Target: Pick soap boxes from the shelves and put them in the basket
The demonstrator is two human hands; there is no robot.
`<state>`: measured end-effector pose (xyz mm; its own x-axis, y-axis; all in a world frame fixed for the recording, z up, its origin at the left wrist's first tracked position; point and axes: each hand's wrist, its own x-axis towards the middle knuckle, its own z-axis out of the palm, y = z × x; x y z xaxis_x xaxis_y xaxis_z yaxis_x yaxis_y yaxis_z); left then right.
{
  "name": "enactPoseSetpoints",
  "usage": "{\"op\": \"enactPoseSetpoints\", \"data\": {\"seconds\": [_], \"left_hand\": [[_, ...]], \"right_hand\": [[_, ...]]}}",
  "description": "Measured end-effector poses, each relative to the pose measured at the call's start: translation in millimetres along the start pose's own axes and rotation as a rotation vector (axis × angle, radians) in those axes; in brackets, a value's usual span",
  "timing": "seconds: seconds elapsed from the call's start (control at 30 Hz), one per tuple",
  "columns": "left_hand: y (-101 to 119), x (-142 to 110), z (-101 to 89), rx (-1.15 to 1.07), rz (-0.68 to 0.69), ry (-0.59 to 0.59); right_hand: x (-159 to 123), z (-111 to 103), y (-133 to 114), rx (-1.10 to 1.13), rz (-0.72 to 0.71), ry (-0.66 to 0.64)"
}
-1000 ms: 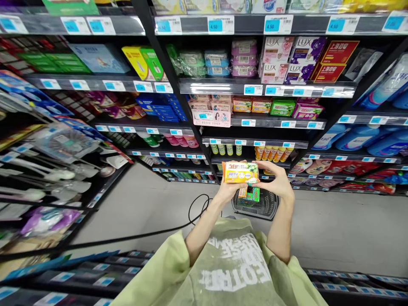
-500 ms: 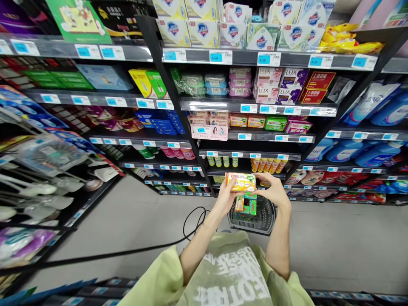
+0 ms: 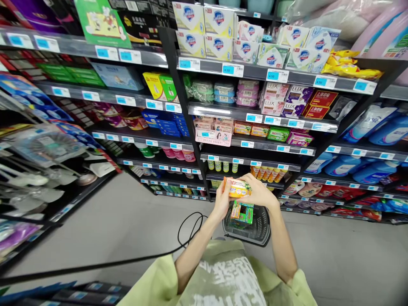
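Note:
An orange and white soap pack (image 3: 238,189) is held between both hands, its printed face turned up toward me. My left hand (image 3: 222,199) grips its left end. Around its right end, my right hand (image 3: 259,190) is closed, with fingers over the top edge and the thumb below. Beneath the hands a grey shopping basket (image 3: 263,227) stands on the floor. Inside it lie green boxes (image 3: 246,216) and an orange-white pack (image 3: 236,210).
Shelves ahead carry soap boxes (image 3: 190,42), orange and green soap packs (image 3: 278,134) and orange bottles (image 3: 269,174). Blue detergent bottles (image 3: 366,172) stand on the right. Kitchen utensils (image 3: 44,191) hang at the left. A black cable (image 3: 127,260) crosses in front of the floor.
My right hand has closed further over the soap pack's right end, covering more of it. The pack has turned slightly. The view has shifted a little, with the shelves appearing lower.

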<state>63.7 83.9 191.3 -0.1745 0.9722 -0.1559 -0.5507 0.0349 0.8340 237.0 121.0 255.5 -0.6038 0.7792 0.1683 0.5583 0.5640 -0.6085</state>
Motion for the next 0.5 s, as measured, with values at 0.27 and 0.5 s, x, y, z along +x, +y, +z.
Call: {"op": "enactPoseSetpoints", "data": {"seconds": [0.27, 0.5], "left_hand": [[-11.3, 6.6, -8.1, -0.028, 0.049, 0.09], [-9.5, 17.0, -11.3, 0.028, 0.216, 0.092]], "right_hand": [[37.0, 3.0, 60.5, 0.593, 0.025, -0.287], [74.2, -10.7, 99.6, 0.731, 0.128, -0.065]]}}
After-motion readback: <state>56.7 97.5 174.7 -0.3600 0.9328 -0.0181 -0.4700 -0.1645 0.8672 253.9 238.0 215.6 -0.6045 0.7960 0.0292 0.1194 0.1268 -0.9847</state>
